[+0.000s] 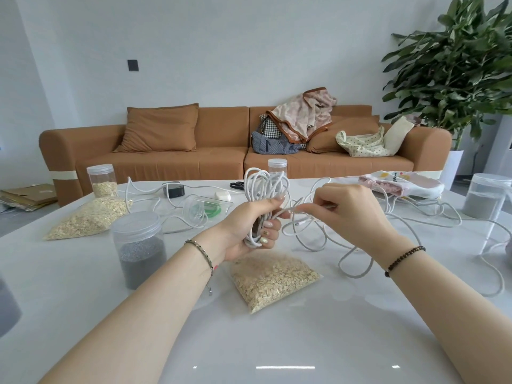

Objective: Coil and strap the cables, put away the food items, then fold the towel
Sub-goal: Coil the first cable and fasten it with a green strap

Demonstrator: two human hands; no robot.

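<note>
Head view. Coil of white cable (264,184) gripped in left hand (243,234), raised above the white surface (249,342). Left fingers (270,231) curled round the lower half of the bundle, loops standing upright above the fist. Right hand (352,214) just beside it. Right fingers (307,207) pressed together, pinching one strand where it leaves the coil. Loose cable (360,261) trailing rightward over the surface in wide slack loops.

Under the left hand, flat on the surface: bag of oats (273,278). Left of that: lidded jar of dark grains (141,250), upright. Far left: second oat bag (88,217), with oat jar (102,180) just behind it. Behind the hands: clear jar on its side (205,207), scissors (239,185), black charger (174,189).

Towel (401,184) crumpled at the far right of the surface, cable strands against its near edge.
</note>
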